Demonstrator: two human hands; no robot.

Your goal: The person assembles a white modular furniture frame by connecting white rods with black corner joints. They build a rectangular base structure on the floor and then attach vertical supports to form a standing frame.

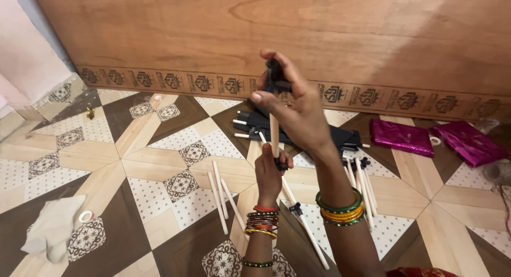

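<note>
My right hand (298, 104) is raised over the floor, fingers closed around a black plastic connector (275, 77) at the top of an upright cream rod (274, 133). My left hand (270, 173) grips the lower end of the same rod, where a second small black piece (281, 163) shows. Both wrists carry coloured bangles. Under the hands lie several loose cream rods (219, 194), some with black connectors (296, 208) on them, and a flat pile of black parts (319, 134).
A large plywood board (298, 37) leans upright behind the work area on the patterned tiled floor (159, 165). Two shiny magenta fabric pieces (402, 136) lie at the right. A white cloth (53, 226) with a tape roll (85, 217) lies at the lower left.
</note>
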